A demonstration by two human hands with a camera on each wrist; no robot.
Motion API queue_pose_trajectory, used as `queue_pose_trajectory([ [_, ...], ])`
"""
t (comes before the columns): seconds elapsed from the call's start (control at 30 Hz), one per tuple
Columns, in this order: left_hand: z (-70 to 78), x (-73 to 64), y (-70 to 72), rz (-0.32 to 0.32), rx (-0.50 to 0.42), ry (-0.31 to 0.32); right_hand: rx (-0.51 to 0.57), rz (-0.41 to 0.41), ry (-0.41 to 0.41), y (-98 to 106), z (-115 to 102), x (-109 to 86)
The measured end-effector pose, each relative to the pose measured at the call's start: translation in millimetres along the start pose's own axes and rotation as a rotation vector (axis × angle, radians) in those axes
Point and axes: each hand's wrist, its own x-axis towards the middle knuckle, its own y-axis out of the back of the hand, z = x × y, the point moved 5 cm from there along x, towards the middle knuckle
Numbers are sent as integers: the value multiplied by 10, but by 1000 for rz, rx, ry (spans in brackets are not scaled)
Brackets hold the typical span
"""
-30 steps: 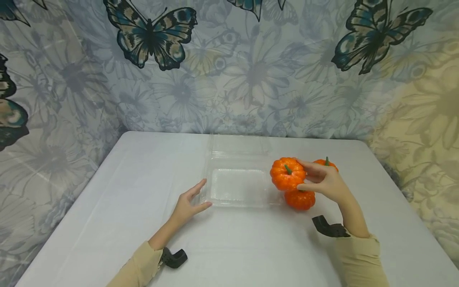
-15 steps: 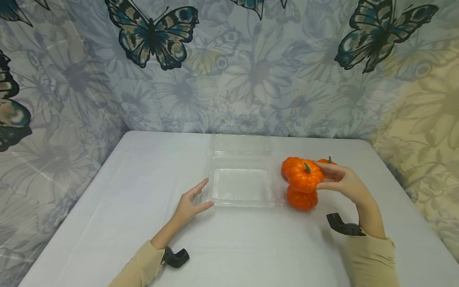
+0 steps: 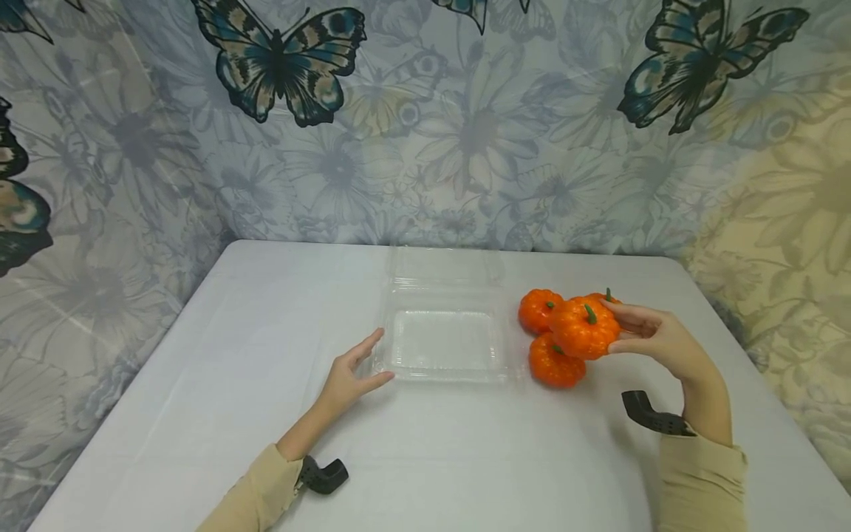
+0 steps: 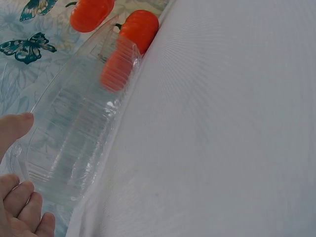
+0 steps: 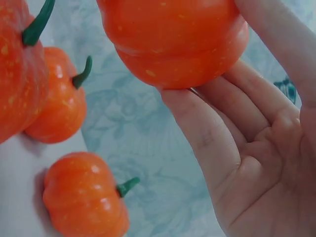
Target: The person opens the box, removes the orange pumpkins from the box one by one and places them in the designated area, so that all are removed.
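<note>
My right hand [image 3: 671, 347] pinches a small orange pumpkin [image 3: 585, 329] with a green stem between thumb and fingers. In the right wrist view this pumpkin [image 5: 173, 39] hangs above the table, its top cut off by the frame. Around it in the head view are a front pumpkin [image 3: 555, 363], a back-left pumpkin [image 3: 535, 310] and a mostly hidden pumpkin [image 3: 608, 297] behind. At the left side of a clear plastic hinged container [image 3: 445, 340], my left hand [image 3: 346, 380] rests with fingers extended; whether it touches the wall I cannot tell.
The container's raised lid [image 3: 445, 267] leans toward the back edge of the white table [image 3: 479, 451]. Behind and to the left hangs a cloth with butterflies [image 3: 279, 66] and flowers. A dark wrist mount [image 3: 326, 476] sits on each forearm.
My right hand has carried the held pumpkin to the right, away from the container, which uncovers the back-left pumpkin. The left hand has stayed in place.
</note>
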Motion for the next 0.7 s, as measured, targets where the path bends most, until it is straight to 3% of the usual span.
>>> queue_pose_trajectory([
  [0.37, 5, -3, 1, -2, -2, -9, 38, 3, -31, 112, 126, -26],
  [0.7, -18, 5, -2, -13, -11, -31, 99, -43, -10, 270, 271, -181],
])
